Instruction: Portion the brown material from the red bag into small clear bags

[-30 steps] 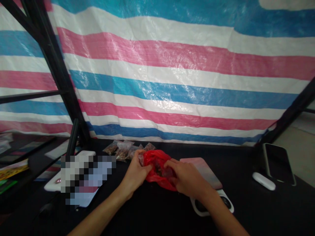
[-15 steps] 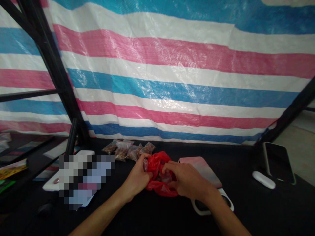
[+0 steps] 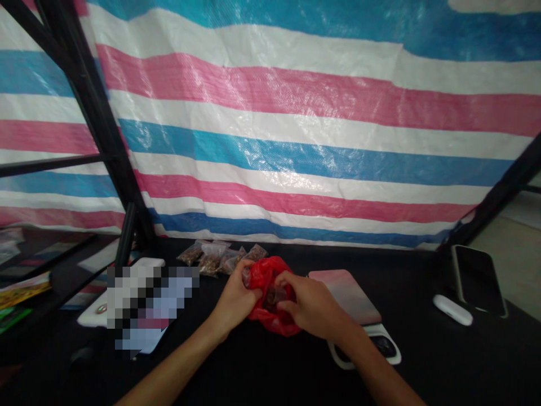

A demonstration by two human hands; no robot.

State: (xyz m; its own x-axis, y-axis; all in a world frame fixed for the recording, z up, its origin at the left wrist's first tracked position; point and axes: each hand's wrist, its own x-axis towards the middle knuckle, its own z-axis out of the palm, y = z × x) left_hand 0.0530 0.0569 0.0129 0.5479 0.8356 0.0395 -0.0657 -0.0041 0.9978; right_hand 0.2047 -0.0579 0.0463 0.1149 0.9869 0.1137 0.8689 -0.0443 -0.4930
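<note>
A crumpled red plastic bag [image 3: 274,324] stands with its mouth open towards me on the black table. My left hand [image 3: 236,293] is closed on the bag's left rim, thumb inside the edge. At the mouth's right side, the thumb and fingers of my right hand [image 3: 310,301] curl around a small clear plastic bag [image 3: 279,294] inside. Brownish contents show beside it, too dark to make out. Just behind my left hand lie several small clear bags of brown bits [image 3: 210,259].
Right of the bag is a white kitchen scale [image 3: 395,355] with a pink-grey square [image 3: 349,296] on it. Farther right are a white case [image 3: 452,310] and a propped phone [image 3: 479,279]. A white device [image 3: 146,264] lies left. A striped tarp [image 3: 296,135] hangs behind.
The red bag's mouth has opened wider and tipped slightly, showing more of the inside. My left hand has shifted slightly left and up; my right fingers remain at the mouth.
</note>
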